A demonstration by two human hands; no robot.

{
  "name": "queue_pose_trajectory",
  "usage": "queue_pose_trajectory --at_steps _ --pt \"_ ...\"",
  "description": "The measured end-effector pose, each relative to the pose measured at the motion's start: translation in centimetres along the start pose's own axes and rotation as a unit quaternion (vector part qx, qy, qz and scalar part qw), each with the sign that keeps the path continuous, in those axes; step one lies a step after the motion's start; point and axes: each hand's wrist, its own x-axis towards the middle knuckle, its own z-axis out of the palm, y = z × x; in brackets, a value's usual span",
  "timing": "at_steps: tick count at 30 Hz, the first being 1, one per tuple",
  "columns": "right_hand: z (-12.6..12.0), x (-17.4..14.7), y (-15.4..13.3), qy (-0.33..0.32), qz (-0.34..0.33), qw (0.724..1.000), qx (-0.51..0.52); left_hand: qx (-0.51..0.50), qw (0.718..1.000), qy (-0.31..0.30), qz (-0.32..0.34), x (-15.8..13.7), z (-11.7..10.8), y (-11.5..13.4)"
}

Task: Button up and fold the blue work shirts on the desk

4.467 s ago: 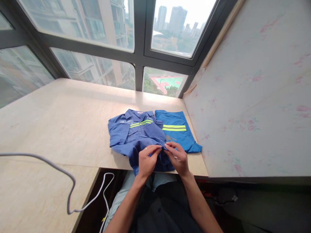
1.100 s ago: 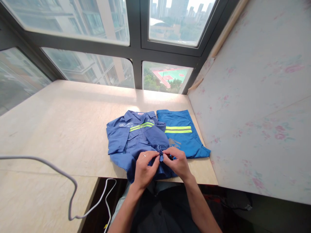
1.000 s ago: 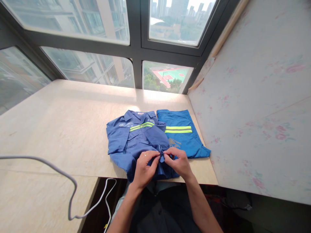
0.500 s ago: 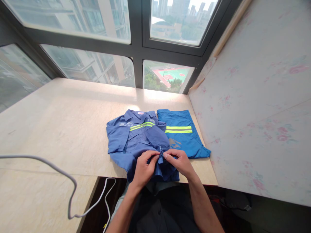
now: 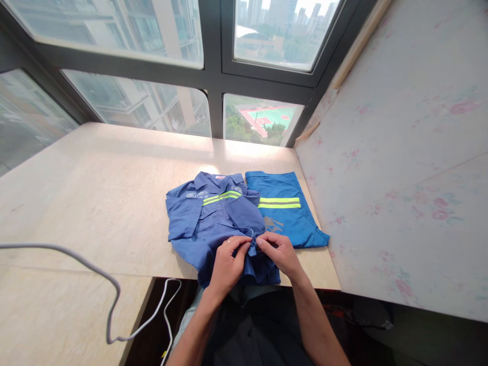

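Observation:
A blue work shirt (image 5: 215,213) with yellow-green reflective strips lies on the ledge, its collar toward the window and its near edge hanging over the front. My left hand (image 5: 231,259) pinches a gathered bit of its lower front between thumb and fingers. Close beside it, my right hand (image 5: 280,251) pinches the same bunched cloth from the right. The fingertips almost meet, and the small detail between them is too fine to make out. Partly under the shirt, to its right, lies a folded brighter blue garment (image 5: 290,218) with one reflective band and a grey print.
The pale window ledge (image 5: 95,183) runs to the dark-framed window (image 5: 213,76). A flowered wall (image 5: 400,178) bounds the right side. A grey-white cable (image 5: 87,264) loops across the left and down past the ledge's front edge.
Both hands stay pinched on the shirt in almost the same place. The whole view has shifted very slightly; the garments lie as before.

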Motion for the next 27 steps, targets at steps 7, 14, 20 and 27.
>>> queue_pose_trajectory --at_steps 7,14,20,27 --pt "0.4 0.1 0.4 -0.002 0.004 1.000 0.025 -0.003 1.000 -0.010 -0.001 0.2 -0.4 0.9" --pt "0.7 -0.1 0.4 -0.001 -0.011 1.000 0.014 0.044 0.999 0.005 -0.018 -0.1 -0.2 1.4" --pt "0.5 -0.4 0.2 -0.012 -0.036 0.999 0.013 0.046 0.998 -0.037 -0.010 0.0 -0.5 1.2" --pt "0.5 -0.5 0.2 -0.019 -0.054 0.998 0.006 0.026 0.999 -0.036 0.009 -0.3 -0.3 0.8"
